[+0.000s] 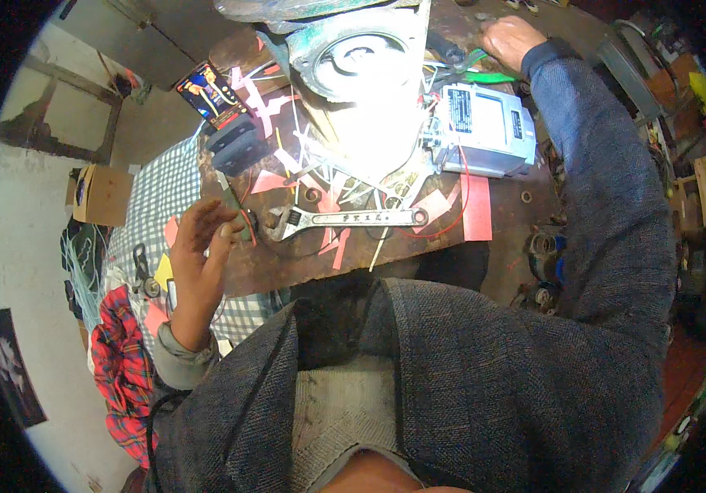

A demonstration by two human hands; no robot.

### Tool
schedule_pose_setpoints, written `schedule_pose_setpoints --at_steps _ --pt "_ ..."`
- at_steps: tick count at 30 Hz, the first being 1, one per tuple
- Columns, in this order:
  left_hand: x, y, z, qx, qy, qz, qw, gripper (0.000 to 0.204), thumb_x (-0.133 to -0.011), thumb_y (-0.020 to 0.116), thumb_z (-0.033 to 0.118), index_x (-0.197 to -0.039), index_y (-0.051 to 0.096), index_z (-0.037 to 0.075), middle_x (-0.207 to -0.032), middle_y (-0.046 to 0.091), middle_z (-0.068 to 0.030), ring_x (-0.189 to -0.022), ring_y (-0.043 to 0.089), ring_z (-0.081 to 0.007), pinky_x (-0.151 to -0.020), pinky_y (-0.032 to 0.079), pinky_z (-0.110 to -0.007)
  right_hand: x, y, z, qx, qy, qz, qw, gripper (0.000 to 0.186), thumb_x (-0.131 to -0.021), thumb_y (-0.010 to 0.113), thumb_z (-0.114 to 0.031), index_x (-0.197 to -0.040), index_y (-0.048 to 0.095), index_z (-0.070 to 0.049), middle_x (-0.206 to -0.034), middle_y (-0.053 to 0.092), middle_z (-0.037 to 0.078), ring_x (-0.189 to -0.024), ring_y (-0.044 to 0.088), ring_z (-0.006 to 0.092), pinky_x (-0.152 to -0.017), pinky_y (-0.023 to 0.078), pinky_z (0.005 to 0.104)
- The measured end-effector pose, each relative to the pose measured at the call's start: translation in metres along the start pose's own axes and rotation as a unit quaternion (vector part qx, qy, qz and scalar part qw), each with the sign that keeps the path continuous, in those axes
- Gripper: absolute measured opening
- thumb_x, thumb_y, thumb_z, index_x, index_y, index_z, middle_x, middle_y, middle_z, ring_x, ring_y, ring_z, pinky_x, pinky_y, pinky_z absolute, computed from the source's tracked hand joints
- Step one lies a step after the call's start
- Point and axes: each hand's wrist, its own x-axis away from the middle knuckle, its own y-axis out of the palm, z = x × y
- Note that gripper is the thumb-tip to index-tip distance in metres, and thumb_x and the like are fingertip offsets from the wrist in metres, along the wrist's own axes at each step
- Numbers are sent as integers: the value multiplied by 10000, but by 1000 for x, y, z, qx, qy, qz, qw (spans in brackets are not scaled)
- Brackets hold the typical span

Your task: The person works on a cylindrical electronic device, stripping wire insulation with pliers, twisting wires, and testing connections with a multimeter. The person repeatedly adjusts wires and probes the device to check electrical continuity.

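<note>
My left hand hangs at the table's left edge with fingers loosely bent and apart, holding nothing, near a thin green piece with red wire. My right hand is at the far right corner with fingers curled down beside dark and green-handled tools; what it grips, if anything, is hidden. Between them lie a large adjustable wrench, red and white wires, pink paper strips and a grey metal box. A cast metal housing stands at the back under glaring light.
A worn table carries a bright screen and dark blocks at back left. Left are checked cloth, red plaid fabric and a cardboard box. Metal parts and clutter line the right.
</note>
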Motion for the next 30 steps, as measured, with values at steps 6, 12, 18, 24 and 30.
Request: schedule_pose_setpoints --at_steps 6,12,18,24,30 --pt "-27 35 51 85 71 -77 991 367 -1039 599 59 -1390 539 -29 -1201 711 -154 -1065 724 -226 -901 568 -316 21 -19 34 -117 84 87 986 227 -849 637 -281 -734 757 -125 -735 711 171 -746 723 399 -687 563 527" --pt "-69 77 91 167 66 -151 972 311 -1050 593 104 -1309 614 -67 -1087 738 -124 -956 744 -177 -783 589 -278 43 -58 64 -14 37 -2 999 171 -832 705 -249 -788 766 -94 -808 729 184 -809 724 411 -702 560 529" --pt "-96 114 98 287 50 -229 929 238 -1057 599 163 -1160 708 -22 -1012 729 -86 -845 672 -117 -751 569 -288 114 -108 32 -272 329 250 869 349 -850 761 -356 -996 786 -40 -934 735 260 -913 729 404 -814 557 538" --pt "-104 125 85 358 80 -247 897 253 -1043 611 92 -1237 671 -59 -1159 733 -114 -1039 710 -176 -908 590 -303 200 -145 -91 -787 224 259 513 489 -951 653 -376 -1261 692 0 -1483 584 239 -1375 579 320 -1171 429 450" --pt "-107 130 85 363 156 -212 894 295 -937 680 53 -1212 689 -56 -1081 752 -124 -927 734 -187 -828 602 -307 227 -195 -210 -905 119 186 364 408 -889 673 -239 -1210 684 13 -1417 601 232 -1247 624 304 -1102 461 417"
